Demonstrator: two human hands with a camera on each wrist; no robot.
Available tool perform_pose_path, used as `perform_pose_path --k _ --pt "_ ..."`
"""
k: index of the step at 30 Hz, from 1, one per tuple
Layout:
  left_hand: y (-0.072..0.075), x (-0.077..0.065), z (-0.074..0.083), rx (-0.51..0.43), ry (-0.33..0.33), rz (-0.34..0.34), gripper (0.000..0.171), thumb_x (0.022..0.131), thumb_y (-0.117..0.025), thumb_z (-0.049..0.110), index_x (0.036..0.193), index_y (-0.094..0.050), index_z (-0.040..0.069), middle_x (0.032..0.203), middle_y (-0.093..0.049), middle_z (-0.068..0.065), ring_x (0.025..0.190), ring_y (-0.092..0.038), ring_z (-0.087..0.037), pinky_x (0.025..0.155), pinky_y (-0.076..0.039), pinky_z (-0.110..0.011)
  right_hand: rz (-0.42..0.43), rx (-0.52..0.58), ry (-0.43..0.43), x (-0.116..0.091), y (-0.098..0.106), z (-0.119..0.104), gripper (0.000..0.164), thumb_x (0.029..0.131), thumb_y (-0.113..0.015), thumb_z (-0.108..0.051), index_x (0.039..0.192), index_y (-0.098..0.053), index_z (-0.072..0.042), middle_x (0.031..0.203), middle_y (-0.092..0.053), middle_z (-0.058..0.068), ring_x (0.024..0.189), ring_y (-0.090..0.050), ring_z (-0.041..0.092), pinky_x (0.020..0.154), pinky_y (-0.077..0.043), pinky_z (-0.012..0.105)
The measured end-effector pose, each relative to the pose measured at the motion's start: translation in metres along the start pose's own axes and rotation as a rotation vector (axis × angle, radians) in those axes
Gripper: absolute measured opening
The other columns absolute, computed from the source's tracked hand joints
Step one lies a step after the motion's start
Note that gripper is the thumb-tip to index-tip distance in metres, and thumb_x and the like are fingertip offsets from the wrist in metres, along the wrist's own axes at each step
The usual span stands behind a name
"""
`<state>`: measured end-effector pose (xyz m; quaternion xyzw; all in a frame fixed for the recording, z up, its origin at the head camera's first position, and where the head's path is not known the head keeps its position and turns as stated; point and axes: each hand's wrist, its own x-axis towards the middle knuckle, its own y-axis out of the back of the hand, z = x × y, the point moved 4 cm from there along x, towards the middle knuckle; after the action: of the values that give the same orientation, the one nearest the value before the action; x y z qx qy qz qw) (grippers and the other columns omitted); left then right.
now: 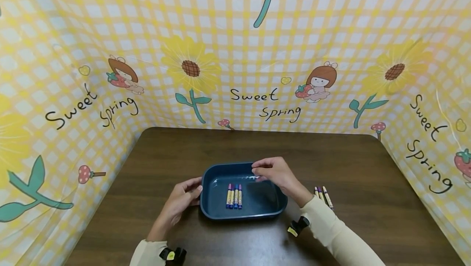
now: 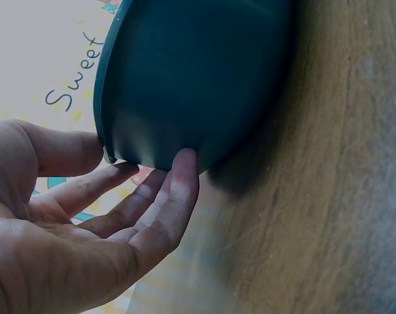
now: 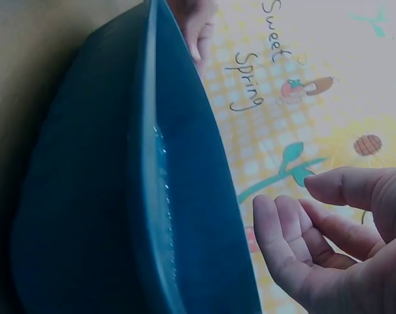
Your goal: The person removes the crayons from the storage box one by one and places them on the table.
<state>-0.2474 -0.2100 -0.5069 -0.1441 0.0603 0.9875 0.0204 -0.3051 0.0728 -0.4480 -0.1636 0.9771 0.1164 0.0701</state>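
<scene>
A dark blue rectangular tray sits on the table, with several crayons lying side by side in its left half. My left hand holds the tray's left end; in the left wrist view its thumb is at the rim and the fingertips lie against the outer wall. Over the tray's back right part hovers my right hand, fingers loosely bent. In the right wrist view a gap shows between thumb and fingers, with nothing in it.
Three more crayons lie on the brown wooden table right of the tray, partly behind the right forearm. A yellow checked cloth with printed flowers hangs around the back and sides.
</scene>
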Motion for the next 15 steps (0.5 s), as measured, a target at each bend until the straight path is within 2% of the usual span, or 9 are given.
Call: perform_pose_path --k 5,11,15 --pt "0.0 -0.001 0.0 0.007 0.005 0.005 0.037 0.094 -0.053 0.014 0.13 -0.051 0.01 0.125 -0.054 -0.015 0.097 -0.058 -0.023 0.078 -0.056 -0.035 -0.035 -0.002 0.003 0.003 -0.013 0.003 0.02 0.083 -0.068 -0.015 0.099 -0.069 -0.003 0.1 -0.066 0.021 0.083 -0.067 0.027 0.079 -0.055 0.045" --pt "-0.001 -0.001 0.001 0.014 0.009 0.007 0.037 0.094 -0.053 0.015 0.131 -0.051 0.01 0.125 -0.054 -0.015 0.098 -0.058 -0.023 0.078 -0.056 -0.035 -0.082 0.001 -0.004 0.004 -0.027 0.006 0.019 0.084 -0.067 -0.014 0.098 -0.069 -0.001 0.097 -0.066 0.015 0.086 -0.066 0.034 0.077 -0.055 0.045" --pt "-0.001 -0.001 0.001 0.016 0.013 0.009 0.037 0.094 -0.053 0.015 0.131 -0.051 0.01 0.125 -0.054 -0.016 0.097 -0.058 -0.023 0.078 -0.056 -0.035 -0.109 0.002 -0.018 0.006 -0.034 0.011 0.025 0.083 -0.068 -0.014 0.101 -0.067 0.003 0.097 -0.067 0.016 0.087 -0.066 0.037 0.078 -0.054 0.048"
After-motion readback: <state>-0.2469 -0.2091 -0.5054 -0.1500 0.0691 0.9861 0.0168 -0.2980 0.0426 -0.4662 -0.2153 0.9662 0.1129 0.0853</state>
